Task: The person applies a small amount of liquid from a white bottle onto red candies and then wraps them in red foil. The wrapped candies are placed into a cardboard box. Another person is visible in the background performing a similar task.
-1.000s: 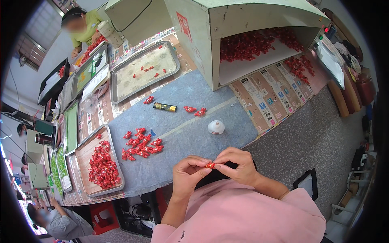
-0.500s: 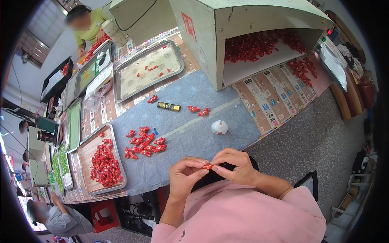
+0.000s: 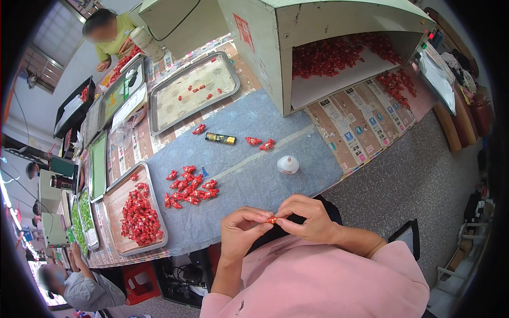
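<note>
Near the front edge of the table, both my hands pinch one small red figure [image 3: 271, 220] with light markings. My left hand [image 3: 241, 230] grips one end between thumb and fingertips, and my right hand [image 3: 308, 220] pinches the other end. The fingertips cover much of it, so its exact shape cannot be made out. Beyond my hands on the blue cloth [image 3: 238, 185] stands a small white squeeze bottle [image 3: 288, 165]. A heap of similar red figures [image 3: 188, 186] lies to the left. Farther back is a black-and-gold cylinder [image 3: 220, 138], with a red figure [image 3: 199, 129] beside it.
A metal tray [image 3: 163, 228] full of red figures sits at the left. Another tray [image 3: 237, 79] behind holds several red pieces. A large pale machine housing [image 3: 254, 58] stands at the back right, red pieces inside. A co-worker in yellow [image 3: 116, 40] sits far left.
My hands keep their pinch on the red figure, which shows slightly less between the fingertips. The view has shifted a little. At lower left, another person's arms have moved up.
</note>
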`<state>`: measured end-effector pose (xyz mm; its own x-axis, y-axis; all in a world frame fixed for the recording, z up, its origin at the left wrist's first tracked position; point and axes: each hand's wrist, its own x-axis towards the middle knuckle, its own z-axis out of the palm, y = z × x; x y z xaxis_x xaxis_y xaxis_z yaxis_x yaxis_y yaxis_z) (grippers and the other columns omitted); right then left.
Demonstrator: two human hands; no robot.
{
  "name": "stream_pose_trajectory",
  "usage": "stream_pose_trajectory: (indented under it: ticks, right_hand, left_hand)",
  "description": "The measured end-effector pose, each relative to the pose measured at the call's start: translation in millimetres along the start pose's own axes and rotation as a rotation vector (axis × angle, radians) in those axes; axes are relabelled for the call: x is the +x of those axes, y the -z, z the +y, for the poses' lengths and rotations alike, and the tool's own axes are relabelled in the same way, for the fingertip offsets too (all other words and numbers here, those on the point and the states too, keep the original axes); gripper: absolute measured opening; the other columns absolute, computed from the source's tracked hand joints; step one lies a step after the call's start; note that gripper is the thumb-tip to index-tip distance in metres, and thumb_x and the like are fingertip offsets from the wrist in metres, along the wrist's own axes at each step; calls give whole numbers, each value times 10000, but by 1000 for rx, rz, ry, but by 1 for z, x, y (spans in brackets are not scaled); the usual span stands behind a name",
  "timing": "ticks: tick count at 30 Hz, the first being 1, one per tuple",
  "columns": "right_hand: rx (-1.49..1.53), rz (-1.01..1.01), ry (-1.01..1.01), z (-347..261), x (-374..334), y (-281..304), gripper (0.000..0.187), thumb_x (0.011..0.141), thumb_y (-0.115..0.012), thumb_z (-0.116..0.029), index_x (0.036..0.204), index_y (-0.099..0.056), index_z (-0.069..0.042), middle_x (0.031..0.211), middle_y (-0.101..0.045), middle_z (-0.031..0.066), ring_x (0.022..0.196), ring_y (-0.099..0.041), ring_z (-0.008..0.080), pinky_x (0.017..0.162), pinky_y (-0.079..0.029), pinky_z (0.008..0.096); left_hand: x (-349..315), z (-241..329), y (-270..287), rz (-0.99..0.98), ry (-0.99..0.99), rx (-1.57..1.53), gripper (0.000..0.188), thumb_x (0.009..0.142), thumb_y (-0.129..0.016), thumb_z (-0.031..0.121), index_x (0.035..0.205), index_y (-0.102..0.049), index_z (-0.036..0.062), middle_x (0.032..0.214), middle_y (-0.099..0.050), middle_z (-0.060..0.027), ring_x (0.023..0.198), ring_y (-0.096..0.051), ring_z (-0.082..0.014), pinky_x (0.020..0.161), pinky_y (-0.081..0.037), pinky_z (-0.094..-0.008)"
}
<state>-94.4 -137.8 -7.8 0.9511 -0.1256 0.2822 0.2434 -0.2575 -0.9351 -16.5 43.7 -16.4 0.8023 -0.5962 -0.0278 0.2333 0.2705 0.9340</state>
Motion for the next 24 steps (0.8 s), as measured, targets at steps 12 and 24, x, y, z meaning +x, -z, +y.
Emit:
stream_pose_trajectory:
  ticks: [12, 24]
  right_hand:
    - [-22, 113, -84, 0, 3, 14, 173, 818, -692, -17, 990, -678, -7, 986, -655, 116, 807, -672, 181, 701, -555, 272]
    - [-207, 332, -119, 18, 3, 38, 260, 783, -701, -9, 1040, -663, -22, 1051, -648, 125, 893, -654, 230, 751, -526, 299]
  left_hand:
    - [7, 20, 30, 264, -98, 406, 199, 782, -695, -105, 957, -659, -18, 974, -639, -88, 901, -656, -163, 808, -535, -272]
    - [20, 32, 43, 506, -353, 1138, 271, 685, -773, -17, 932, -705, 74, 938, -645, -48, 857, -563, -165, 695, -447, -283]
